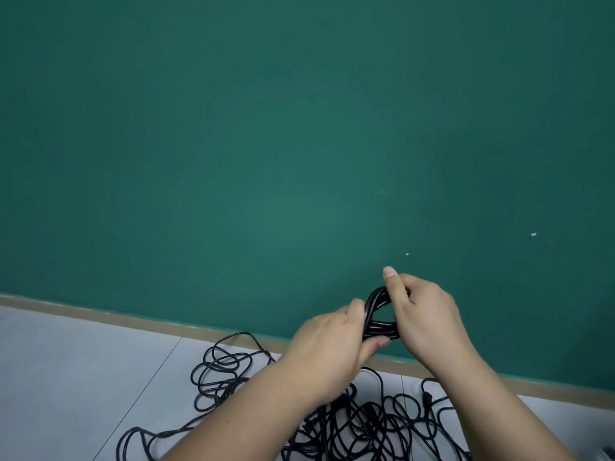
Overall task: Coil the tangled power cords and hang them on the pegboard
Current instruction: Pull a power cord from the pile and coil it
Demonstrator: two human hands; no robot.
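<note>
Both hands hold one black coiled cord [375, 311] up in front of the green wall. My left hand [332, 347] grips the lower left side of the coil, fingers curled round the strands. My right hand [424, 314] grips its upper right side, one finger sticking up above the loop. Below them, a tangle of black power cords [359, 424] lies spread on the floor, partly hidden by my forearms. No pegboard is in view.
A plain green wall [266, 144] fills most of the view, with a tan baseboard [100, 312] along its foot. Light grey floor tiles [83, 377] lie below. A looser bunch of cord loops [219, 371] sits to the left of the main tangle.
</note>
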